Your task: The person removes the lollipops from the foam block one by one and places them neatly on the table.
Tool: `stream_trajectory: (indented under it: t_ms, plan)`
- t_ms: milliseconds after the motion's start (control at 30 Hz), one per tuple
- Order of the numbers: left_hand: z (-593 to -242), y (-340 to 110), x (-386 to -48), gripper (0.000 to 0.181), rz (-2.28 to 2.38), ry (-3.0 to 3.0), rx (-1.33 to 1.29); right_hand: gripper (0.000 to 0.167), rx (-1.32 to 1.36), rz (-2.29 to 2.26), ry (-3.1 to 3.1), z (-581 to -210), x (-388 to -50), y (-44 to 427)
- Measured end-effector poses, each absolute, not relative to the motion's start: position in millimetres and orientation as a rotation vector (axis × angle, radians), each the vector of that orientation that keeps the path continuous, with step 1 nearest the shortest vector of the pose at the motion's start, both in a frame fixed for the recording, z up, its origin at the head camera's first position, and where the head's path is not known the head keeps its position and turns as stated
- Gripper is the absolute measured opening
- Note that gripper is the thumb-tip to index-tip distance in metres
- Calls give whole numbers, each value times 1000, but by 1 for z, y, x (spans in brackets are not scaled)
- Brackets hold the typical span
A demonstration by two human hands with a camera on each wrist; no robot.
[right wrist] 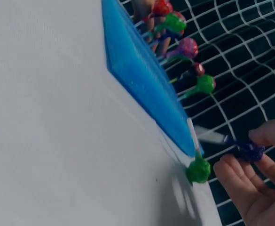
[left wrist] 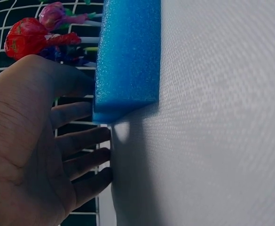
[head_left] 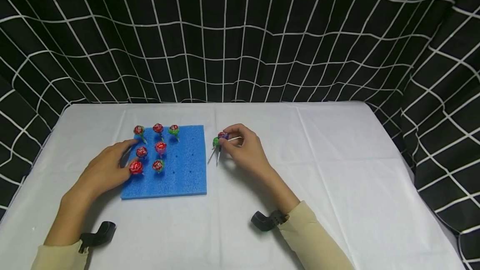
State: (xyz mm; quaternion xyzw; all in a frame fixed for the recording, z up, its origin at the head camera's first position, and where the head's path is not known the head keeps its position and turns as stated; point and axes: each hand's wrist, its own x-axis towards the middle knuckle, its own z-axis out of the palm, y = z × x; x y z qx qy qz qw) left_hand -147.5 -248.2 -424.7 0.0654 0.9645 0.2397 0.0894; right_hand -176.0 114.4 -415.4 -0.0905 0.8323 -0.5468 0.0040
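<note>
Several wrapped lollipops, such as the red one (head_left: 136, 167), stand on sticks in the blue foam board (head_left: 191, 184), on its left and middle parts. My left hand (head_left: 108, 168) rests at the board's left edge, fingers spread loosely; its thumb is near the red lollipop (left wrist: 27, 40). Right of the board, my right hand (head_left: 243, 149) pinches a purple lollipop (right wrist: 251, 149) between thumb and fingers. A green lollipop (right wrist: 198, 170) sits at those fingertips, its stick beside the purple one's; whether it is gripped I cannot tell. Another white stick (head_left: 235, 138) shows by the palm.
Small holes dot the board's right part. A white cloth (head_left: 337, 157) covers the table. Behind and at the sides hangs a black curtain (head_left: 232, 45) with a white grid. Dark wrist cameras sit on the left wrist (head_left: 99, 234) and right wrist (head_left: 267, 221).
</note>
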Motion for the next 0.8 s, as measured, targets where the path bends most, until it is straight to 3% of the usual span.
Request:
stream_trajectory:
  t_ms: [800]
  plan:
    - [-426,-248,-148,72,727,2889,200,16,-403,-1318,2853,-424,-196,127]
